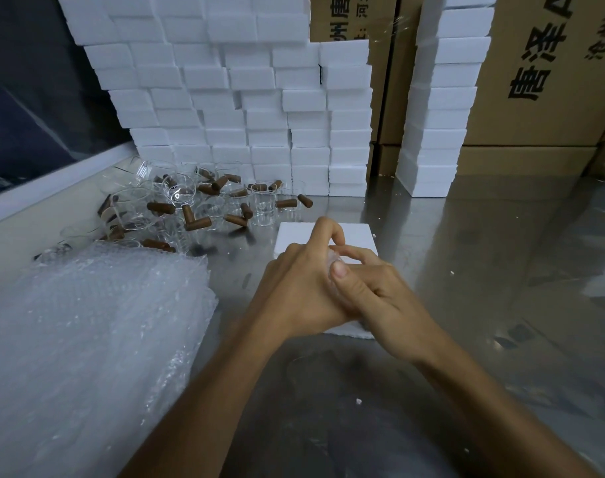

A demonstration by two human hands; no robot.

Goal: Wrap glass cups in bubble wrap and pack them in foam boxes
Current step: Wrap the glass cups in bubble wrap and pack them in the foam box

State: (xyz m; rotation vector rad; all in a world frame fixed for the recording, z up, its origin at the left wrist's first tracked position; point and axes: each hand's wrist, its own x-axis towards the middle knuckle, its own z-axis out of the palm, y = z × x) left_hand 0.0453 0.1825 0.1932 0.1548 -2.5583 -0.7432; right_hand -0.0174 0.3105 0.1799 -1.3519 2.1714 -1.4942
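My left hand [299, 288] and my right hand [373, 291] are pressed together around a small bundle of bubble wrap [334, 262], of which only a sliver shows between the fingers. What lies inside the bundle is hidden. Both hands hover over a white foam box [358, 236] that lies flat on the steel table. A pile of glass cups [190, 205] with brown wooden handles lies at the back left. A thick stack of bubble wrap sheets [87, 339] rests at the left.
A wall of stacked white foam boxes [245, 98] stands behind the cups, with a second stack [439, 108] to its right. Printed cardboard cartons [549, 70] fill the back right. The steel table [466, 270] carries a few foam crumbs.
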